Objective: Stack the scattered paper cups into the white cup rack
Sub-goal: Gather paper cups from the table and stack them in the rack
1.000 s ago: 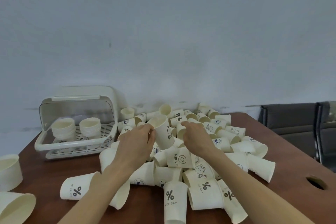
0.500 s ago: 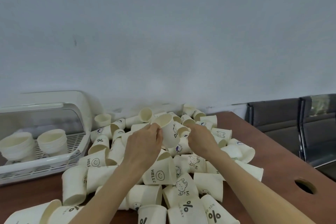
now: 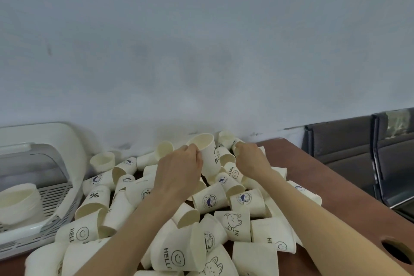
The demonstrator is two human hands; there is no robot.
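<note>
Cream paper cups (image 3: pixel 212 199) with printed faces and words lie in a heap across the brown table (image 3: pixel 336 188). My left hand (image 3: pixel 179 170) grips one upright cup (image 3: pixel 207 154) by its rim and side, lifted above the heap. My right hand (image 3: pixel 252 159) reaches into the far side of the pile, its fingers curled around a small cup (image 3: pixel 236 142) near the wall. The white cup rack (image 3: pixel 44 197) stands at the left with its lid raised. A stack of cups (image 3: pixel 19 204) sits inside it.
A grey wall runs close behind the heap. Dark grey chairs (image 3: pixel 358 152) stand past the table's right edge. A round hole (image 3: pixel 395 251) is cut in the tabletop at the lower right.
The view has swung right and closer, so the rack has slid to the left edge. My left hand has raised its cup, and my right hand has reached farther toward the wall.
</note>
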